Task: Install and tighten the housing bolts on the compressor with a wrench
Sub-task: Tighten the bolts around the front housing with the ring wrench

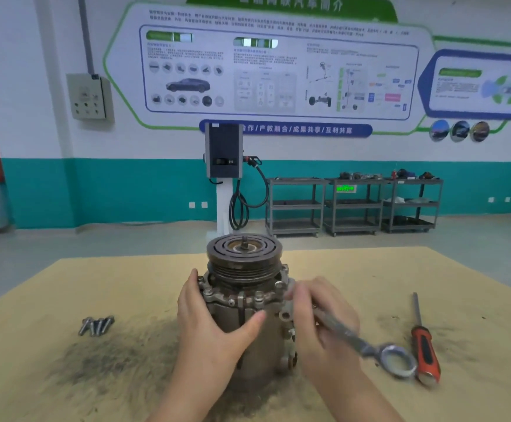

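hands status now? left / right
Left hand: gripping the compressor body, thumb and fingers wrapped around it.
Right hand: holding the wrench, its far end at the housing flange.

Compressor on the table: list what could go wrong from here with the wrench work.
1. The compressor stands upright, steadied only by the left hand; a hard pull could tip it.
2. The right hand holds the wrench near its working end, so a slip could knock fingers against the housing.
3. The loose bolts lie on dirty cardboard; grit may foul threads.
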Available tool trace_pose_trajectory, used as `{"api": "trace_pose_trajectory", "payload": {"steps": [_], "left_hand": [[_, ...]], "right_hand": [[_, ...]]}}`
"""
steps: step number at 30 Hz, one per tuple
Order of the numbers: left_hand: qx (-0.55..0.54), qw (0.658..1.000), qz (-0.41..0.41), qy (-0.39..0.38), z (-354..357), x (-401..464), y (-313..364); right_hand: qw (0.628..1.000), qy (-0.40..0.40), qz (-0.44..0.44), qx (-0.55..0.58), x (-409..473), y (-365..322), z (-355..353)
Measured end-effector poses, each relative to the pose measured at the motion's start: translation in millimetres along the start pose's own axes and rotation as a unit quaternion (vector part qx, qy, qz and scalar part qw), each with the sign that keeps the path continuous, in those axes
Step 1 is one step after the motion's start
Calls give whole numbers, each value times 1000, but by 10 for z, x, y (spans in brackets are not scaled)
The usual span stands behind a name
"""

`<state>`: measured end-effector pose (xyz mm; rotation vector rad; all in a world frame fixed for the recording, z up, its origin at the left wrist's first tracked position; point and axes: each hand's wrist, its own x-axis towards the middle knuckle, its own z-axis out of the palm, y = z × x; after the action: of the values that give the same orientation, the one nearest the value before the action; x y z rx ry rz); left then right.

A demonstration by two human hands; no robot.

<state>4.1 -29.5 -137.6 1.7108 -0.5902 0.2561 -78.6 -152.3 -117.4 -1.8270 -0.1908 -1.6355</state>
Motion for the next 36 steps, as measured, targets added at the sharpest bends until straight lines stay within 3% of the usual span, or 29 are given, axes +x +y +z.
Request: {"api": "trace_pose_trajectory", "payload": {"steps": [2,13,16,21,23,27,29,30,33,36], "left_hand": [[15,1000,-1,9,28,14,-1],[-5,1000,-2,-7,-1,-9,15],[-15,1000,-6,-7,-10,-32,3],[-13,1000,1,-8,5,-33,6],[-12,1000,1,-9,8,-30,6],[-10,1000,8,-4,19,-48,30],[31,998,48,41,26,-87,60],[78,988,106,76,31,-101,76],[189,932,290,112,101,-108,112],[249,915,306,84,218,-101,218]], "right_hand": [[994,-38,-81,-60,-66,6,72],[998,-41,-48,-29,21,-43,29],[993,18,93,67,112,-105,-30],[887,95,338,302,251,-40,-75],[860,92,375,335,264,-13,-71],[841,65,397,361,277,16,-69],[830,41,417,368,313,31,-104],[819,31,432,377,336,34,-127],[777,18,472,416,375,39,-173],[764,12,484,427,385,52,-180]]}}
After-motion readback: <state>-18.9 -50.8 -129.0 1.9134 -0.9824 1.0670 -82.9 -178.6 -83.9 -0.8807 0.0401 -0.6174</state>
